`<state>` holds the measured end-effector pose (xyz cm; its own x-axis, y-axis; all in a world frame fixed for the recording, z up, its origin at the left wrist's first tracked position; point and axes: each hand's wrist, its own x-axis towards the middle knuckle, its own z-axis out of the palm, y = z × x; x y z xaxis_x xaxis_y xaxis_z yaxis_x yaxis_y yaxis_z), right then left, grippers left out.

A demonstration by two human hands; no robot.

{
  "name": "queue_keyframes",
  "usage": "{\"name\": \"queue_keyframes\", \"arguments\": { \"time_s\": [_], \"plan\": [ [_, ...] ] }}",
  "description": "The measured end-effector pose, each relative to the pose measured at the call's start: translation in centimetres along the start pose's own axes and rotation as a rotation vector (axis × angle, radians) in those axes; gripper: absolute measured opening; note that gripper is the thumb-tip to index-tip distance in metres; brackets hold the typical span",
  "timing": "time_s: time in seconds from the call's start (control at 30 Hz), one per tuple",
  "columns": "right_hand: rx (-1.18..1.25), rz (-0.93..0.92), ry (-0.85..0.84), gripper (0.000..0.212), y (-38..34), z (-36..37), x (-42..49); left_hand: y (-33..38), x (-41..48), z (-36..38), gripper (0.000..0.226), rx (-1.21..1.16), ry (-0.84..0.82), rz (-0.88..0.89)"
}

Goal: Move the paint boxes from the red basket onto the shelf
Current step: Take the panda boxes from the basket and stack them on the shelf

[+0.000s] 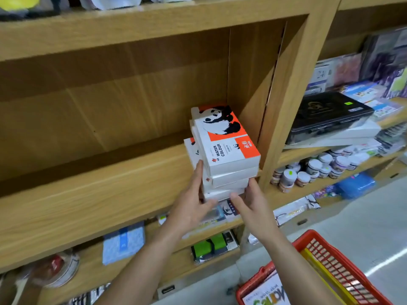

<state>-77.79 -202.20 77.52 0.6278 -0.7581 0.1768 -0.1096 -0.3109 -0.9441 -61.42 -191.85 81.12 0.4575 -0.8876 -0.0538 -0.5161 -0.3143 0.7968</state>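
A stack of several white and orange paint boxes (224,142) with a panda print and "WATER COLOUR" lettering stands at the right end of the wooden shelf (88,186), close to the upright divider. My left hand (193,194) presses flat against the stack's left side. My right hand (248,201) touches its lower front right corner, fingers spread. The lower boxes sit slightly askew and jut over the shelf edge. The red basket (326,260) is at the bottom right, with a printed box or booklet (268,293) inside.
The left of this shelf is bare wood. The lower shelf holds a blue packet (123,241) and a green and black pack (213,245). To the right stand a black case (330,115) and small paint jars (312,168). Grey floor lies beyond the basket.
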Motion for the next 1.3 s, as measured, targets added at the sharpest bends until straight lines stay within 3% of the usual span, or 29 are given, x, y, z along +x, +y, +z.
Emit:
{"name": "queue_keyframes", "arguments": {
  "time_s": [0.1,0.2,0.3,0.37,0.53,0.63,0.73,0.9,1.13,1.3],
  "plan": [
    [-0.209,0.037,0.139,0.027,0.5,0.6,2.0,-0.6,1.7,-0.3,0.11,0.01,0.062,0.037],
    [-0.268,0.012,0.29,0.02,0.2,1.1,3.7,-0.4,3.8,-0.4,0.105,-0.027,0.1,0.055],
    [-0.269,0.068,0.502,0.034,-0.1,1.7,4.5,-0.1,6.3,0.2,0.106,0.052,0.126,0.025],
    [-0.228,0.086,0.555,0.045,-0.1,1.8,4.4,0.0,8.0,0.5,0.108,0.102,0.126,0.016],
    [-0.272,0.021,0.369,0.068,0.4,0.8,4.3,0.5,11.6,0.4,0.119,0.141,0.07,0.05],
    [-0.329,0.02,0.244,0.075,0.4,0.3,5.4,0.1,11.8,-0.1,0.127,0.016,-0.005,0.062],
    [-0.406,0.036,0.18,0.073,0.6,0.9,6.4,0.0,11.9,-0.3,0.114,-0.114,-0.004,0.108],
    [-0.501,0.081,0.213,0.072,1.1,2.0,6.9,0.5,12.8,0.0,0.095,-0.003,0.043,0.125],
    [-0.481,0.071,0.181,0.076,0.8,1.0,6.3,0.8,12.8,0.0,0.104,-0.08,0.126,0.15],
    [-0.502,0.128,0.179,0.071,0.3,0.0,4.2,0.3,13.9,-1.2,0.106,-0.039,0.057,0.131]
  ]
}}
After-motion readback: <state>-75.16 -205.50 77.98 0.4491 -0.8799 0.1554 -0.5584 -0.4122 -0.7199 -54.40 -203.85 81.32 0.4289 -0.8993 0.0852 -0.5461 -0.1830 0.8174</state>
